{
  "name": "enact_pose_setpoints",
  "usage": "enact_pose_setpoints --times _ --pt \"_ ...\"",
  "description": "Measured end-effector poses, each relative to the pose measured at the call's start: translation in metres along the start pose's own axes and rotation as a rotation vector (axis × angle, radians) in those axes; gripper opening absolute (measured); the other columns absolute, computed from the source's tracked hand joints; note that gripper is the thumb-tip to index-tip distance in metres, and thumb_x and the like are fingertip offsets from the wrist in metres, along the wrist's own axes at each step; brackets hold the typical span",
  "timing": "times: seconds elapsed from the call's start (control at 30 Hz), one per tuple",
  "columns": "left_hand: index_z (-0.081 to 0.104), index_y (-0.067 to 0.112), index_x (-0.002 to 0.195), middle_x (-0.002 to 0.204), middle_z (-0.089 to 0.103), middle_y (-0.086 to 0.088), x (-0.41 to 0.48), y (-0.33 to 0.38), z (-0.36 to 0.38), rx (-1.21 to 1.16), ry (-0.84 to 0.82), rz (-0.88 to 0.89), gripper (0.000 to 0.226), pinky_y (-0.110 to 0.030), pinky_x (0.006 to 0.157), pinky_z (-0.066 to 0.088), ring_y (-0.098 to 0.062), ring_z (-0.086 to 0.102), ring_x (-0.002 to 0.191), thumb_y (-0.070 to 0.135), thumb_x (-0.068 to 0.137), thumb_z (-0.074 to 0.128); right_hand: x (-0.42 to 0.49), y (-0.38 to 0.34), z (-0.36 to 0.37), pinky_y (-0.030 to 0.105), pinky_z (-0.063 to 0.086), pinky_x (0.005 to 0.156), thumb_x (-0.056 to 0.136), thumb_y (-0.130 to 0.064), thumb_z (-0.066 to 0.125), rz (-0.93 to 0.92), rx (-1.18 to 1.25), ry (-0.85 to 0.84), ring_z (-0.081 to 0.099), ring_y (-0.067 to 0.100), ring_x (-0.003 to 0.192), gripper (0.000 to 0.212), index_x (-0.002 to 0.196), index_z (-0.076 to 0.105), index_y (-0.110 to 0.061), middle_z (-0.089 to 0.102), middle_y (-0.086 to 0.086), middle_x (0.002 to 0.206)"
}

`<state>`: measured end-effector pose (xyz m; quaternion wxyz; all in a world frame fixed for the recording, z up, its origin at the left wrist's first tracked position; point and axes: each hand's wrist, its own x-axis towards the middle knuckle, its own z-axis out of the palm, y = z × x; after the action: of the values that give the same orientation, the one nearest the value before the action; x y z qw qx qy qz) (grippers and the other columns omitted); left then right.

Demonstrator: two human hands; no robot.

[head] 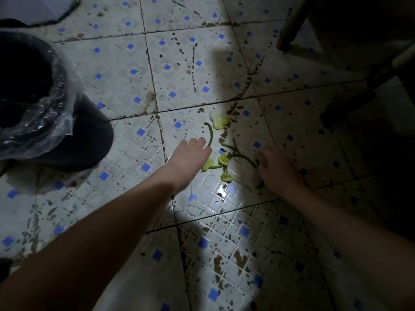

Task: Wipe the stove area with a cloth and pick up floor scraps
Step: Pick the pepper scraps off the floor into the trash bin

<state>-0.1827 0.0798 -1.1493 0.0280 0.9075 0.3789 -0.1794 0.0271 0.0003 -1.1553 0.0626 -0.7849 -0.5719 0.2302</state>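
Scraps lie on floor tiles between left hand, fingers straight, and right hand, grip unclear.

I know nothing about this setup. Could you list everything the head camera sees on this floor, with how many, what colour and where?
Floor tiles: many, white with small blue squares and dark stains, filling the view.
Bin: one, dark, far left.
Plastic liner: one, clear, folded over the bin's rim.
Leaf scraps: about four, pale yellow-green, mid-floor.
Stems: several, dark green, among the leaf scraps.
Furniture leg: one, pale, top right, in shadow.
Left hand: one, fingers straight, by a curved stem.
Right hand: one, shadowed, at the stems; grip unclear.
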Motion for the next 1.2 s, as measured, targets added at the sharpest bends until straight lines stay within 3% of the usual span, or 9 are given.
enact_pose_setpoints --times 0.17,0.4,0.67,1.07,1.2 --pt "0.041 0.007 0.126 0.132 0.041 -0.013 0.016 -0.008 0.002 -0.083 0.079 -0.082 0.037 -0.038 0.093 0.038 -0.03 0.045 0.116 0.009 0.09 0.054 0.002 -0.007 0.002 0.036 0.037 0.103 0.091 -0.005 0.046 -0.027 0.019 -0.018 0.045 0.028 0.123 0.041 0.132 0.049 -0.009 0.049 0.012 0.134" --pt "0.045 0.007 0.118 0.117 0.055 -0.014 0.046 0.0 0.002 -0.178 0.162 -0.144 0.033 -0.038 0.081 0.042 -0.031 0.053 0.106 0.032 0.097 0.049 0.007 -0.006 -0.002 0.035 0.041 0.096 0.094 -0.008 0.045 -0.045 0.041 0.044 0.05 0.025 0.117 0.034 0.127 0.054 -0.01 0.054 0.01 0.128" --pt "0.04 0.005 0.122 0.114 0.053 -0.017 0.052 0.011 0.005 -0.171 0.11 -0.165 0.055 -0.038 0.079 0.042 -0.032 0.052 0.101 -0.007 0.074 0.063 0.011 0.003 0.001 0.035 0.04 0.097 0.095 -0.011 0.045 -0.046 0.05 0.048 0.05 0.026 0.116 0.032 0.126 0.053 -0.011 0.054 0.01 0.127" --pt "0.043 0.003 0.117 0.111 0.053 -0.018 0.035 -0.014 -0.001 -0.267 0.216 -0.203 0.044 -0.037 0.077 0.039 -0.033 0.051 0.099 -0.017 0.079 0.047 0.055 -0.037 0.007 0.042 0.044 0.094 0.092 -0.009 0.046 -0.161 0.071 0.082 0.052 0.029 0.109 0.028 0.118 0.055 -0.006 0.056 0.014 0.119" --pt "0.043 0.006 0.114 0.106 0.054 -0.016 0.019 -0.025 0.004 -0.312 0.243 -0.239 0.048 -0.036 0.07 0.034 -0.032 0.05 0.093 -0.016 0.073 0.053 0.072 -0.059 0.014 0.041 0.051 0.082 0.086 0.0 0.055 -0.222 0.098 0.134 0.058 0.025 0.097 0.021 0.105 0.061 -0.008 0.061 0.01 0.105"
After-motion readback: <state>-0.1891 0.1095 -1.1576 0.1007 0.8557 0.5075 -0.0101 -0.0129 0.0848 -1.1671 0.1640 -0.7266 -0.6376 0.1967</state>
